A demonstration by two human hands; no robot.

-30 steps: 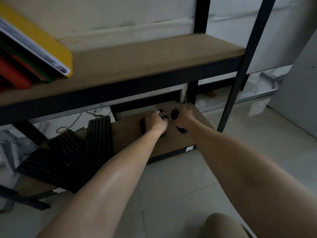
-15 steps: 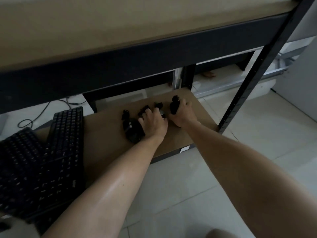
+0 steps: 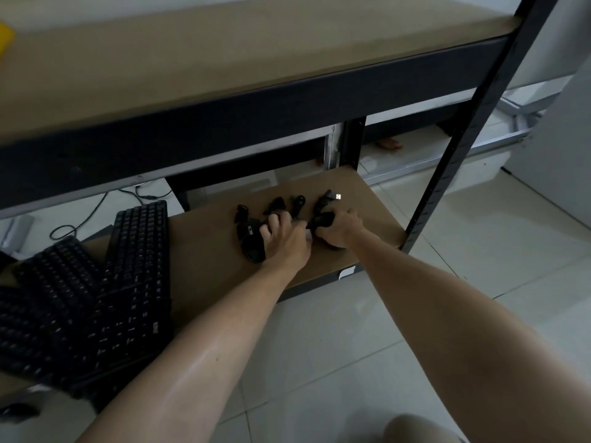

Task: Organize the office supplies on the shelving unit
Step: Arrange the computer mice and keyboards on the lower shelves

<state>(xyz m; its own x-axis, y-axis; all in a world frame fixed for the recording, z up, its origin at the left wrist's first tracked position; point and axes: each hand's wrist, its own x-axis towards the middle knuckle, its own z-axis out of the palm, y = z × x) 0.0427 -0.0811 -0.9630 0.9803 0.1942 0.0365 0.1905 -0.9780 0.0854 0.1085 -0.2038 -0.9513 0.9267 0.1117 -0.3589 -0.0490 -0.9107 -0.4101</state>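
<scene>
Head view is directed down at the lower shelf (image 3: 208,251) of a dark metal shelving unit, seen just right of the frame's centre, with the upper shelf (image 3: 224,59) spread across the top of the frame. On the lower shelf a row of small black computer mice with bundled cables is laid out. The left hand (image 3: 284,238) is placed over the middle of this row, its fingers bent down onto the bundles, and the largest black mouse (image 3: 251,241) lies just beside it, touching it on the left; whether anything is truly enclosed in this grip cannot be told. The right hand (image 3: 339,230) is curled round another black mouse (image 3: 323,219), so its grip is closed on that mouse, and the two hands are almost touching. A cable end with a bright USB plug (image 3: 338,196) is seen sticking up behind the right hand. Further small cable bundles (image 3: 276,204) are seen at the back of the row, apart from one another. At the lower left of the frame two black keyboards (image 3: 96,298) are overlapped on the same shelf, well apart from the mice. A yellow object (image 3: 4,36) is cut off by the upper left edge of the frame. Pale floor tiles (image 3: 319,362) are seen under the forearms, and a black upright post (image 3: 463,139) of the unit is seen at the right of the frame.
</scene>
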